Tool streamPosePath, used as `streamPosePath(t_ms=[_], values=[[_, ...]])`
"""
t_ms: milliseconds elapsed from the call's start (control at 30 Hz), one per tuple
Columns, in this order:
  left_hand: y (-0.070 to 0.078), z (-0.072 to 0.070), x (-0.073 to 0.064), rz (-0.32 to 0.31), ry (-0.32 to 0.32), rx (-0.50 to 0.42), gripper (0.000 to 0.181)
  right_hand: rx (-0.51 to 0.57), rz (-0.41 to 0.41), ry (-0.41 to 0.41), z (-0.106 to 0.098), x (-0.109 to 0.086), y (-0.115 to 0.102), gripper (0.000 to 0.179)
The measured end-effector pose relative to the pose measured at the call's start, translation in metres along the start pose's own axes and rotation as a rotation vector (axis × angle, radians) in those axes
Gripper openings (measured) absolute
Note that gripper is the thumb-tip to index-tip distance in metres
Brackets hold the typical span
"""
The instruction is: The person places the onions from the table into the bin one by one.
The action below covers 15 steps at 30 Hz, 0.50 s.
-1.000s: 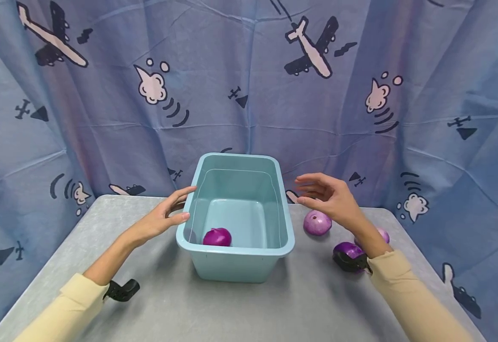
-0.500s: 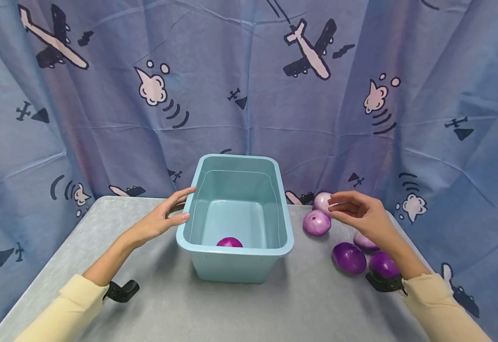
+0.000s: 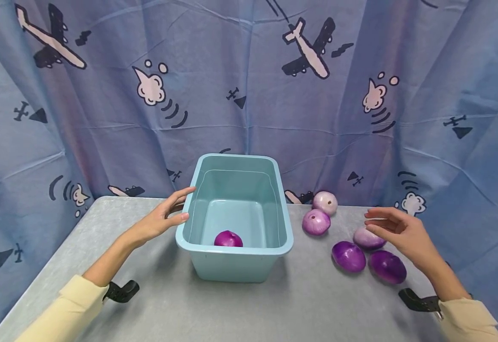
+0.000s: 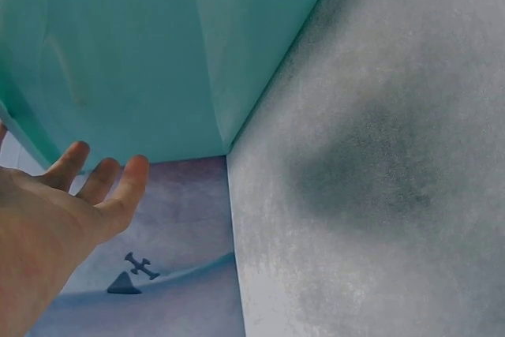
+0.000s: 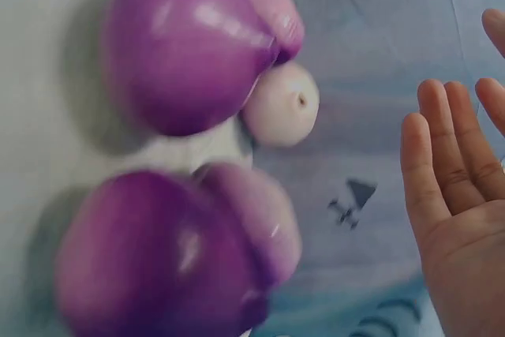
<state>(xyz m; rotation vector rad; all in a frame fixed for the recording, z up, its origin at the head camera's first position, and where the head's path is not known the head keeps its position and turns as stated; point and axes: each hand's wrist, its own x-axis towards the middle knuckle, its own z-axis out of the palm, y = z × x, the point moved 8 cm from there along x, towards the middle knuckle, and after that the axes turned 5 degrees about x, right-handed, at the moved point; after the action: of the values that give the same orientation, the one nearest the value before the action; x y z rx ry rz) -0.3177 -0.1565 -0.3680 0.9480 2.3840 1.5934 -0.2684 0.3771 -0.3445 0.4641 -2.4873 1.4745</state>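
A light blue plastic bin (image 3: 236,251) stands on the table, with one purple-red onion (image 3: 228,239) lying inside by its near wall. My left hand (image 3: 156,221) rests at the bin's left rim, fingertips right at the edge and fingers loosely extended. On the right, my right hand (image 3: 407,232) hovers above the loose onions with relaxed fingers and nothing in it. Nearest to it are a pale purple onion (image 3: 366,237) and two dark purple onions, one on the left (image 3: 349,257) and one on the right (image 3: 388,267). The right wrist view shows its fingers (image 5: 448,140) spread beside the onions.
Further back, right of the bin, sit a light purple onion (image 3: 316,222) and a whitish onion (image 3: 325,203), close together. The grey table (image 3: 249,308) ends at a blue curtain (image 3: 214,71) printed with airplanes. Each wrist wears a black camera mount (image 3: 122,290).
My right hand has moved from beside the bin rightward and down over the loose onions, uncovering several of them. The onion in the bin has rolled slightly right. My left hand stays put.
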Motion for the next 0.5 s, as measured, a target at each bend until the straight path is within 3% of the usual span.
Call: streamPosePath(t_ms=[267,500], values=[[0.001,0.0,0.0,-0.013,-0.004,0.001,0.065,-0.074,0.101,0.075,-0.027,-0.031,0.032,0.039],[0.0,0.0,-0.001,-0.015,-0.006,-0.006,0.065,-0.04,0.098,0.086,-0.036,-0.055,0.052,0.042]])
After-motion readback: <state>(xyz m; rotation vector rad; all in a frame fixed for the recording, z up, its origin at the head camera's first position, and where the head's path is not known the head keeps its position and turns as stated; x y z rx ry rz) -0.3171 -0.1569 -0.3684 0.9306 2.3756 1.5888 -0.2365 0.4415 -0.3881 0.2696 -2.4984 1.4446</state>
